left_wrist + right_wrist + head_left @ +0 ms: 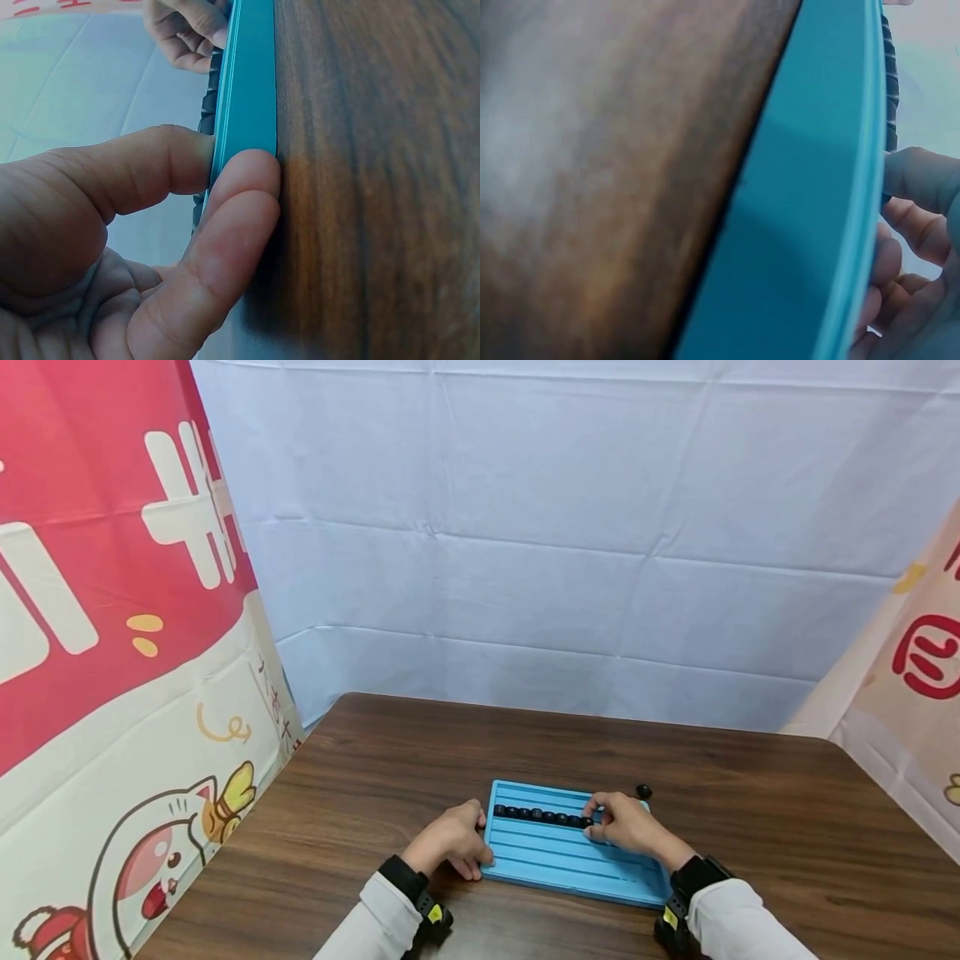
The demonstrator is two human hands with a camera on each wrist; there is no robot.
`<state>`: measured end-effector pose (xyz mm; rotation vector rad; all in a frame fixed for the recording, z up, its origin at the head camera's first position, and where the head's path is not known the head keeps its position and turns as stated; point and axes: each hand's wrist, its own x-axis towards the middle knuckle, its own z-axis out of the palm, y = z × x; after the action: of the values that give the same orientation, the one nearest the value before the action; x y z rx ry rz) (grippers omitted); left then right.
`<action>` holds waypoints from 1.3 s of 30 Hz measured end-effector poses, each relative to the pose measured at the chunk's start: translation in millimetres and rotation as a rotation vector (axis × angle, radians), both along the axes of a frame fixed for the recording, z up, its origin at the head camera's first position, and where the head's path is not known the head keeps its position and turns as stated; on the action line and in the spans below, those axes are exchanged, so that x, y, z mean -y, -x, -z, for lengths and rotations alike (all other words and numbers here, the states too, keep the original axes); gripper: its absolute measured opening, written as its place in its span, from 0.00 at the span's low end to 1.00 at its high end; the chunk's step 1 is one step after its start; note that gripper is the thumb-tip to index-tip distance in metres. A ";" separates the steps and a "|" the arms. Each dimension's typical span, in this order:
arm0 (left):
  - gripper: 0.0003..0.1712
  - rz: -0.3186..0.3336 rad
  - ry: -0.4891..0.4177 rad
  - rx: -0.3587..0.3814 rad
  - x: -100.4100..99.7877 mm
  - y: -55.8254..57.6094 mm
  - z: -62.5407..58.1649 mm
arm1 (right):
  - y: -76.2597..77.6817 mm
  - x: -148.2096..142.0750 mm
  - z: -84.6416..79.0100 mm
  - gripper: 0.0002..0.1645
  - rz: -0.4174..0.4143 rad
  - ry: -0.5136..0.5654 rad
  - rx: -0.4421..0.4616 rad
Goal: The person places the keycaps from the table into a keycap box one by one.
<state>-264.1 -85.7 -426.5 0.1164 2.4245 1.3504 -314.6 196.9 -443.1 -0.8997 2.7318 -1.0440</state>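
A light-blue grooved board [555, 860] lies on the table, with several small black keycap-like blocks [532, 814] lined up in one of its upper grooves. My left hand [453, 838] holds the board's left end, thumb on the top rim and fingers against the side wall [251, 82]. At the right end of the row, my right hand [628, 823] pinches a black block [588, 822] between thumb and forefinger. In the right wrist view, the board's side wall [802, 172] hides part of that hand [922, 255].
One loose black block [643, 791] sits just past the board's far right corner. The dark wood table [375, 777] reaches back to a pale hanging cloth [525, 527]. Printed cloths [135, 693] hang at both sides.
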 end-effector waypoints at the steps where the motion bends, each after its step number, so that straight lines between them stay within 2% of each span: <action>1: 0.22 -0.001 0.001 -0.001 -0.3 0.1 -0.3 | 0.2 -0.3 0.4 0.08 -0.001 0.001 -0.003; 6: 0.22 -0.003 0.008 -0.006 -2.1 0.8 -0.6 | 0.5 -1.9 2.3 0.08 -0.003 0.002 -0.011; 12: 0.21 -0.012 0.014 0.027 -3.9 2.7 -0.4 | 0.3 -3.1 4.0 0.09 0.002 -0.001 -0.019; 21: 0.21 -0.008 0.012 0.026 -4.8 3.2 1.3 | -2.4 -5.3 -3.2 0.18 -0.040 -0.036 -0.012; 26: 0.21 -0.004 0.013 0.013 -5.3 3.1 0.9 | -4.1 -4.2 -8.3 0.21 -0.031 -0.089 -0.032; 32: 0.21 0.001 0.015 -0.016 -5.2 0.8 0.5 | -5.8 -1.6 -9.3 0.14 -0.001 -0.117 -0.062; 39: 0.20 0.004 0.018 -0.010 -5.0 1.5 0.5 | -5.6 1.9 -7.5 0.07 0.042 -0.147 -0.109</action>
<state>-265.5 -80.7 -426.9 0.1233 2.4428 1.3289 -308.9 195.0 -435.6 -0.9047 2.8831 -0.8097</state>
